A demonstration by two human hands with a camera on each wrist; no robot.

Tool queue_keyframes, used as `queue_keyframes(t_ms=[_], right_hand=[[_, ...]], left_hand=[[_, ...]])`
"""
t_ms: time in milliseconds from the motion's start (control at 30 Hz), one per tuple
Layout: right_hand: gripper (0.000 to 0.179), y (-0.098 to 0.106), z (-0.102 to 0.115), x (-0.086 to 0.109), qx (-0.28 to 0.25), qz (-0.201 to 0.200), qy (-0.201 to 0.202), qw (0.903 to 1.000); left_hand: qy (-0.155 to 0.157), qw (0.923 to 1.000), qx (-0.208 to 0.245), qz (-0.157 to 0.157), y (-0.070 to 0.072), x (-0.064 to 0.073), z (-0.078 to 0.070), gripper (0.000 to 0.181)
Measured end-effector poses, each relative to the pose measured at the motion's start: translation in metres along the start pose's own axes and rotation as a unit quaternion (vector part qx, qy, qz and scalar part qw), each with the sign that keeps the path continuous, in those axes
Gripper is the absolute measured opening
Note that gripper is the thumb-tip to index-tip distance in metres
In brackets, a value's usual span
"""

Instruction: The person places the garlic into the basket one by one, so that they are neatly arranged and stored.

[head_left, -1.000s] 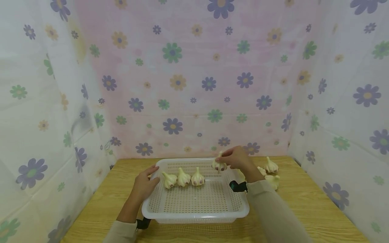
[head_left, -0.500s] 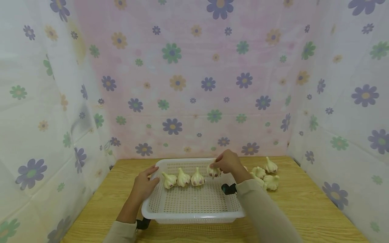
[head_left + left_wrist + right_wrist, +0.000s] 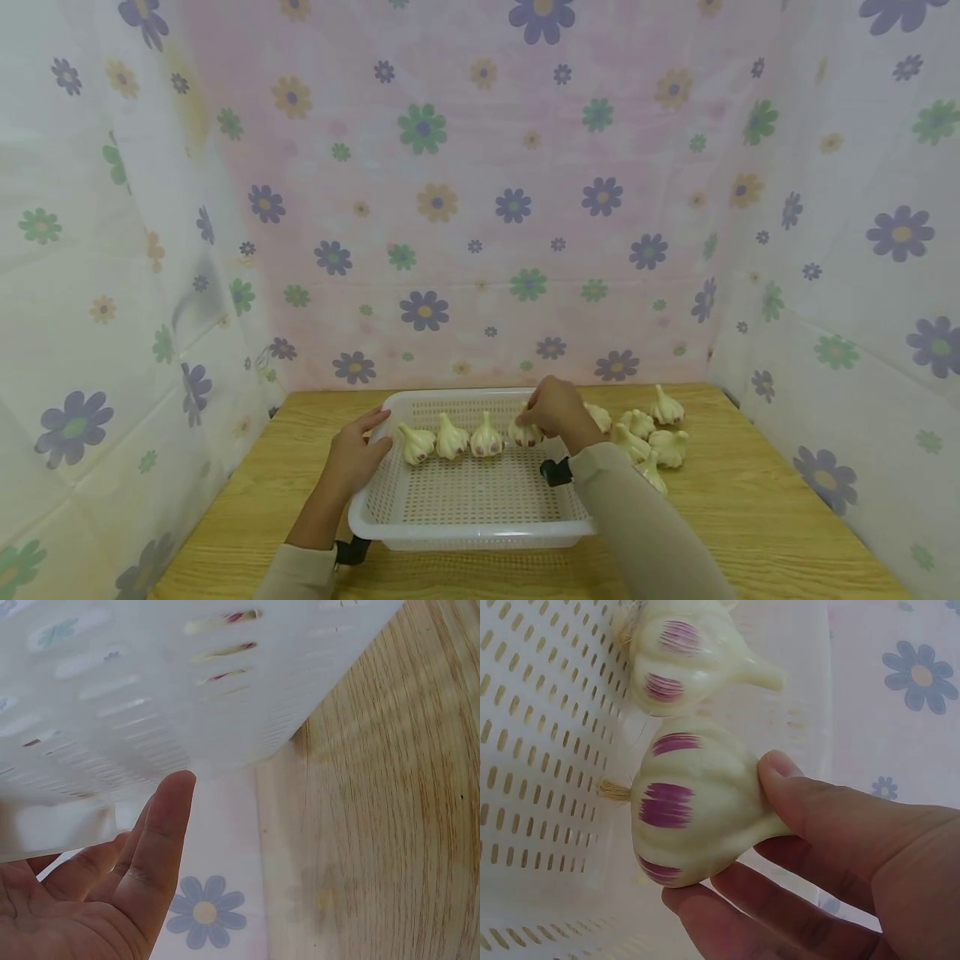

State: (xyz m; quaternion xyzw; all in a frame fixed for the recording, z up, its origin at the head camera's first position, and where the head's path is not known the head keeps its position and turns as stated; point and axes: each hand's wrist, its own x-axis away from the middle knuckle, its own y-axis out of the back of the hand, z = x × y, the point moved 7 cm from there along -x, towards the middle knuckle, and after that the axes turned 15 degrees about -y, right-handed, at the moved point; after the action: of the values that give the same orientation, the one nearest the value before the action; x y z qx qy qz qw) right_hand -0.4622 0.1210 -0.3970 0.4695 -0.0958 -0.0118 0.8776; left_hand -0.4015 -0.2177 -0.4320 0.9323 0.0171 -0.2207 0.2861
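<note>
Three garlic bulbs (image 3: 452,437) sit in a row inside our white basket (image 3: 472,529). Our right hand (image 3: 558,408) pinches a fourth bulb (image 3: 694,806) beside them; our left hand (image 3: 358,456), fingers extended, touches the basket's left side.

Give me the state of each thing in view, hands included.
Basket: upright, uncovered, partly filled.
Three garlic bulbs: in a row inside it, unheld.
Held garlic bulb: roots toward the basket's floor; contact with it unclear.
Right hand: pinching that bulb.
Left hand: touching the basket's left side.
Loose garlic bulbs: clustered on the table, some partly hidden.
</note>
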Motion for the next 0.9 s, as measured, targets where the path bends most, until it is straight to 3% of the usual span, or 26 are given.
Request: queue_keyframes(t_ms=[167,467,700,900], right_hand=[[0.029,-0.004,0.003,0.001,0.042,0.005,0.01,0.9991],[0.016,-0.012,0.001,0.0,0.028,0.016,0.001,0.9995],[0.044,-0.018,0.003,0.005,0.043,0.059,0.012,0.9972],[0.029,-0.019,0.004,0.007,0.056,0.054,0.016,0.9968]], left_hand=[[0.001,1.0,-0.001,0.0,0.0,0.0,0.0,0.055],[0.002,1.0,-0.002,-0.003,0.001,0.001,-0.002,0.054],[0.008,1.0,-0.002,-0.003,0.0,0.001,0.001,0.054],[0.0,1.0,-0.002,-0.005,0.0,0.0,0.0,0.053]])
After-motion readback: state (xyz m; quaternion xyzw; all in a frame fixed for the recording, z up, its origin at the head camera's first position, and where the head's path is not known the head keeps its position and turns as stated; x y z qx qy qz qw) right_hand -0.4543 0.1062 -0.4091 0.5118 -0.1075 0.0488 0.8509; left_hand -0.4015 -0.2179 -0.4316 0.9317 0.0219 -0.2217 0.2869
